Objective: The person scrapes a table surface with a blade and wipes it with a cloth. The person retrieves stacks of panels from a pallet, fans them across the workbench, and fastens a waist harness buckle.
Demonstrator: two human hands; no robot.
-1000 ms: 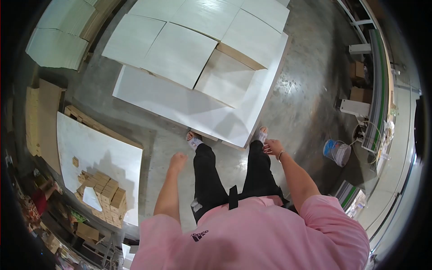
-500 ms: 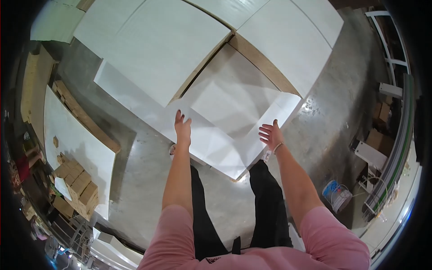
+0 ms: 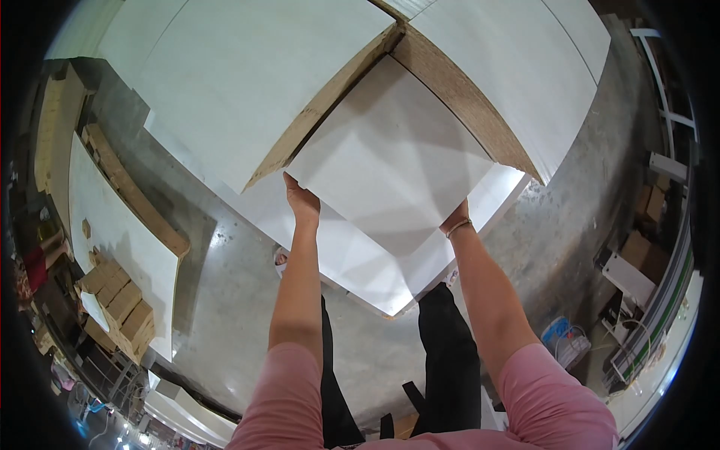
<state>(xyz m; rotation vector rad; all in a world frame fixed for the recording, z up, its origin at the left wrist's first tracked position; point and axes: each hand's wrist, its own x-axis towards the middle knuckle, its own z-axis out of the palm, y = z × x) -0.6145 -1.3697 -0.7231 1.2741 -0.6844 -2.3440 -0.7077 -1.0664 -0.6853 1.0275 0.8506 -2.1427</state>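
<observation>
Moved: both arms reached forward from open air onto the panel.
Left hand (image 3: 302, 201): gripping the near-left corner of the large white square board panel (image 3: 394, 161).
Right hand (image 3: 455, 219): clasping its near-right edge.
Panel: top of the low stack, between two taller stacks.
Handling: stiff, probably heavy, smooth-faced; hold opposite edges.
Count: one panel held, two hands.

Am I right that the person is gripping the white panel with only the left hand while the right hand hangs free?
Not quite: in the head view both hands grip it. The left hand holds the white panel at its near left corner, and the right hand holds its near right edge.
</observation>
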